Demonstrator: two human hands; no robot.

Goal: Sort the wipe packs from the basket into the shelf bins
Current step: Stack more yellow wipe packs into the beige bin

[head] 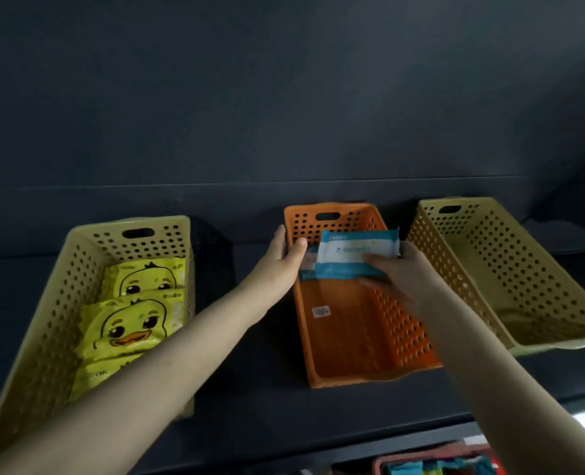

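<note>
Three perforated bins stand on a dark shelf. The middle orange bin [349,341] has a blue-and-white wipe pack [349,255] held over its far end. My right hand [397,269] grips that pack from the right, blurred by motion. A second blue-and-white pack [307,267] peeks out beneath it on the left. My left hand [286,257] holds the orange bin's left rim, thumb inside. The left yellow bin [54,303] holds several yellow duck-print wipe packs [136,323]. The right yellow bin [510,269] looks empty.
A red basket [435,462] with blue and yellow packs shows at the bottom edge, below the shelf. The dark shelf surface [256,389] runs between the bins, and a dark back wall rises behind them.
</note>
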